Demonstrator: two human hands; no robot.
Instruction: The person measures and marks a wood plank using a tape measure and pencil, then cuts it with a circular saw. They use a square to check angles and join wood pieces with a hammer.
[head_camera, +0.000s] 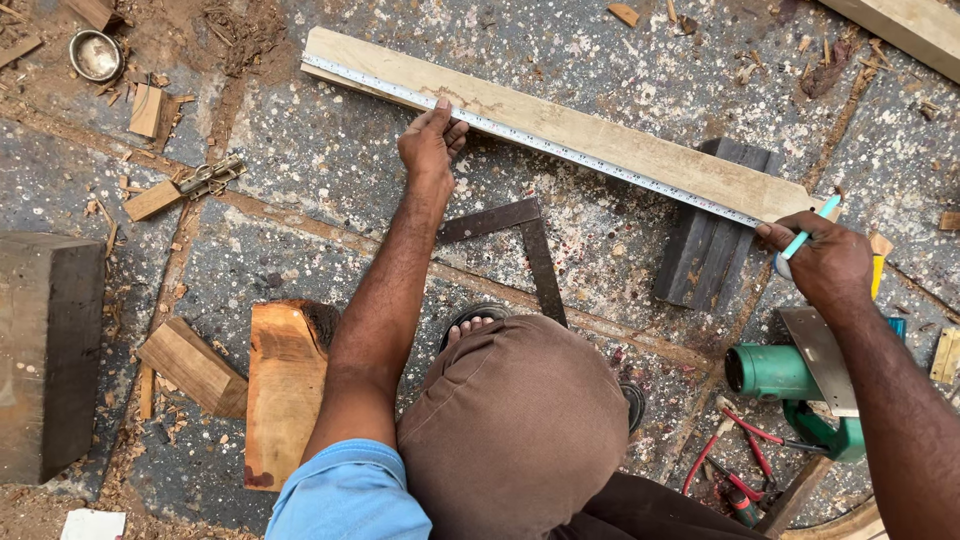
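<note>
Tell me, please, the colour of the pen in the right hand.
Light blue-turquoise; the pen in the right hand shows in the head view.

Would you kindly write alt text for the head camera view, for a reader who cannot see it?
Seen from above, a person's left hand presses a tape measure along a pale wooden plank on a stone floor, while the right hand holds a light blue pencil at the plank's end. A metal square and green power tool lie nearby.
</note>
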